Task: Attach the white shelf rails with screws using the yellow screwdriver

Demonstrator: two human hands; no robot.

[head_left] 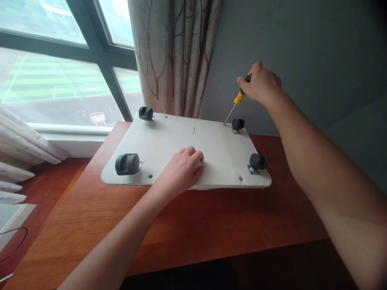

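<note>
A white board (181, 141) lies flat on a wooden table (187, 225), with black caster wheels standing up at its corners. My left hand (181, 171) rests on the board near its front edge, fingers curled down against it. My right hand (261, 84) is closed round a yellow-handled screwdriver (237, 100). The screwdriver's tip touches the board beside the far right caster (238, 124). The other casters sit at the far left (146, 113), near left (127, 164) and near right (257, 162).
A patterned curtain (175, 56) hangs behind the board, next to a large window (60, 60). A grey wall (302, 48) stands behind the table at right. Folded light fabric (18, 161) and a thin cable (12, 241) lie at the left edge.
</note>
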